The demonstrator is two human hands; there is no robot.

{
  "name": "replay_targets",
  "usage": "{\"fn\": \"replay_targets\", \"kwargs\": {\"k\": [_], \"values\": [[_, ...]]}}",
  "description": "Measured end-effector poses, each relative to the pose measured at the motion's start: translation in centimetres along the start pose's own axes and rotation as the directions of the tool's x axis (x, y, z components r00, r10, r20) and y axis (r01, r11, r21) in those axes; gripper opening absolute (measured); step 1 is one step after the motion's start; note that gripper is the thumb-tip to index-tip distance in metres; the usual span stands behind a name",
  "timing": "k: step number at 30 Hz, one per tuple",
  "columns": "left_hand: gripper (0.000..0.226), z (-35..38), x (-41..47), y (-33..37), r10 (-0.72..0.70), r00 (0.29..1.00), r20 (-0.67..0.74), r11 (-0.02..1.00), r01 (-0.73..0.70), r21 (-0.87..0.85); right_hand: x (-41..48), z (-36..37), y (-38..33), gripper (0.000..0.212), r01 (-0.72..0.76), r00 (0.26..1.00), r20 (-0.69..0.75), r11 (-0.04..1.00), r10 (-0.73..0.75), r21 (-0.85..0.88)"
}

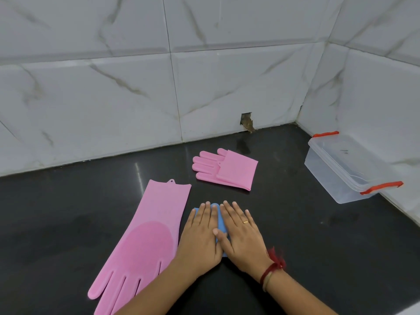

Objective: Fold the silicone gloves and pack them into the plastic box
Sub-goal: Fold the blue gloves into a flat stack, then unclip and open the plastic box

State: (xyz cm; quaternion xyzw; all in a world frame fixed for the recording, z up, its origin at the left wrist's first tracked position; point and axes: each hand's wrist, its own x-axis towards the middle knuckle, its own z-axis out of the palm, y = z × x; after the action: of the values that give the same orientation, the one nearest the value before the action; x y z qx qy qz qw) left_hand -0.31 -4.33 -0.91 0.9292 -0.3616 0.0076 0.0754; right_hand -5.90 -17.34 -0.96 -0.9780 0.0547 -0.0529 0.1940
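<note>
Pink glove (pixel 145 235) lies flat, unfolded, at left on the worktop (pixel 295 223). Left hand (pixel 200 235) and right hand (pixel 241 237), fingers spread flat and gripping nothing, press a blue glove (pixel 220 220), probably to set its fold. Folded pink glove (pixel 227 169) waits beyond. Box (pixel 341 176), lid on, far right.

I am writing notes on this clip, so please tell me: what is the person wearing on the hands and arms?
Both forearms are bare; no sleeves are in view. The right hand has a thin gold ring on one finger. On the right wrist there is a dark red thread band with a frayed tuft, and beside it a plain tan band. The left hand wears nothing visible.
</note>
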Motion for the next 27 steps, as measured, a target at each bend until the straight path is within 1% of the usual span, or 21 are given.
{"fn": "replay_targets", "kwargs": {"k": [3,8,11,15,19,22,27], "values": [[0.071,-0.3,0.3,0.3,0.01,1.0,0.027,0.999,-0.011,0.037,0.1,0.0,0.0,0.062,-0.012,1.0,-0.003,1.0,0.012,0.014],[0.066,-0.7,-0.4,0.2,-0.008,0.998,0.056,1.0,0.007,0.018,-0.3,-0.4,-0.7,0.063,-0.052,0.999,0.012,0.998,0.053,-0.037],[0.065,-1.7,-0.8,0.8,-0.043,0.997,0.066,0.996,0.038,0.074,-0.8,-0.9,-1.0,0.061,-0.065,0.998,0.024,0.998,0.066,-0.02],[0.069,-3.2,-1.5,1.4,-0.058,0.998,-0.009,0.988,0.058,0.141,-1.2,-2.3,-1.0,0.069,-0.049,0.999,-0.016,0.999,0.049,0.008],[0.068,-4.6,-1.6,2.7,-0.033,0.994,-0.1,0.993,0.044,0.107,-1.8,-4.1,-0.8,0.081,-0.032,0.993,-0.11,0.997,0.039,0.065],[0.067,-5.2,-0.6,4.1,0.016,0.988,-0.156,0.996,-0.002,0.091,-2.0,-5.4,-0.2,0.083,-0.055,0.984,-0.161,0.992,0.073,0.117],[0.072,-4.5,1.5,6.9,0.084,0.988,-0.132,0.996,-0.078,0.051,-3.3,-7.0,2.4,0.082,-0.129,0.967,-0.2,0.979,0.159,0.157]]}}
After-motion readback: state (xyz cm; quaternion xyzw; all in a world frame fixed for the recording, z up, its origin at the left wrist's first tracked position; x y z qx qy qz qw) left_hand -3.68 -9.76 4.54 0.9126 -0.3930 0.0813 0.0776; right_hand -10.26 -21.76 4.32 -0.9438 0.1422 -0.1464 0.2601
